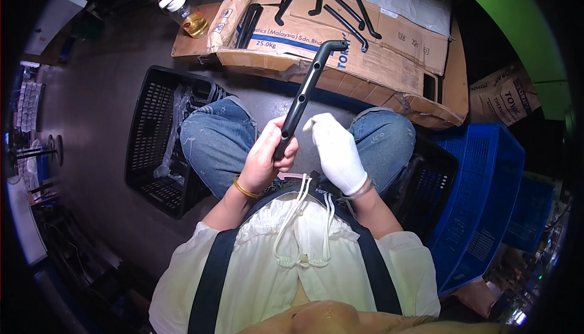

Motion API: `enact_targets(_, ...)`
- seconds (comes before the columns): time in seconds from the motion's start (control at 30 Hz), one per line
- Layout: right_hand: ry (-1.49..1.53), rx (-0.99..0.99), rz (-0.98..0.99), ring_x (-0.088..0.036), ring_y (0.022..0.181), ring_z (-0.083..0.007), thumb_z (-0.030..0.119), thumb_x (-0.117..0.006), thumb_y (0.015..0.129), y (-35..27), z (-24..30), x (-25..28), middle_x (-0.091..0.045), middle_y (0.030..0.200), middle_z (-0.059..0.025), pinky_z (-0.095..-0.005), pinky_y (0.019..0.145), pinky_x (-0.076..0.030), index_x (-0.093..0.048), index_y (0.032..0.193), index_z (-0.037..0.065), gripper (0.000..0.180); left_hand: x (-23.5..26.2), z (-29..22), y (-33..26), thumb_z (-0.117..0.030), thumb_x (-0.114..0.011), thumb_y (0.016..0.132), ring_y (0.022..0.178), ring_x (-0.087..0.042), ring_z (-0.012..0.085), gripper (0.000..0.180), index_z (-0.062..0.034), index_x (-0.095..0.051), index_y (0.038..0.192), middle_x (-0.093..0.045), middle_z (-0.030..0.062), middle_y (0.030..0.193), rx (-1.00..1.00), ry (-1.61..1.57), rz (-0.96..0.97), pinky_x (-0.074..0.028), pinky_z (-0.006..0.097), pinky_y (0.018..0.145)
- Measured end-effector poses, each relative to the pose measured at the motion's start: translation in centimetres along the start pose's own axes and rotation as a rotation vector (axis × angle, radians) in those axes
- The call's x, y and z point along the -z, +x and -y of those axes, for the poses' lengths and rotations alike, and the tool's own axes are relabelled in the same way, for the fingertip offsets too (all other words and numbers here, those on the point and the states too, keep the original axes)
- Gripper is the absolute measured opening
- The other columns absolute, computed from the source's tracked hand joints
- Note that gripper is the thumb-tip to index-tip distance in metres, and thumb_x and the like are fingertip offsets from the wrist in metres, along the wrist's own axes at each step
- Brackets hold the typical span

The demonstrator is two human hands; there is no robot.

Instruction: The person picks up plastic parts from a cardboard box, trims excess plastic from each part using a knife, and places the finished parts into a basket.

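Note:
My bare left hand (269,153) is closed around the lower end of a black bent plastic bar (302,98). The bar slants up and away from me, with round holes along its face and a short angled end at the top. Just right of the bar is my right hand (336,151), in a white knitted glove. Its fingers are curled and pressed together, apart from the bar; whatever they may hold is hidden. Beyond, several similar black bars (345,8) lie spread on a flattened cardboard box (286,14).
A black slatted basket (139,145) with clear plastic and dark parts stands left of my knees. Blue crates (486,206) are at the right, beside another dark basket (429,182). A bottle of yellowish liquid (194,25) stands at the cardboard's left. A printed sack (505,93) lies far right.

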State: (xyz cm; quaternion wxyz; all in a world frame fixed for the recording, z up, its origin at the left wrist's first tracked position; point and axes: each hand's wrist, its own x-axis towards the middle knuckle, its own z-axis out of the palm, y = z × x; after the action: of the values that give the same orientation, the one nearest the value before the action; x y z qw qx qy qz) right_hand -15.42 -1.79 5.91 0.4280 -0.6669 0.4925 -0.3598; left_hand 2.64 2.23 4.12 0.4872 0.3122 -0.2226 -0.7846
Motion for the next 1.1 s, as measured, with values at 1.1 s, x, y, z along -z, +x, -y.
enact_targets(1.1,-0.300,0.243,0.625,-0.068,0.077,-0.0288,0.026,-0.072,0.081,0.5,1.3,1.4,-0.065,0.091,-0.0077,-0.0402,0.065,-0.056,-0.062,0.100,0.007,0.028,-1.0,-0.4,-0.2,-0.028,-0.035,0.108,0.056,-0.037,0.0019,0.033,-0.0052,-0.051,0.124,-0.049,-0.0018,0.073,0.036,0.204,-0.154,-0.027,0.017,0.047)
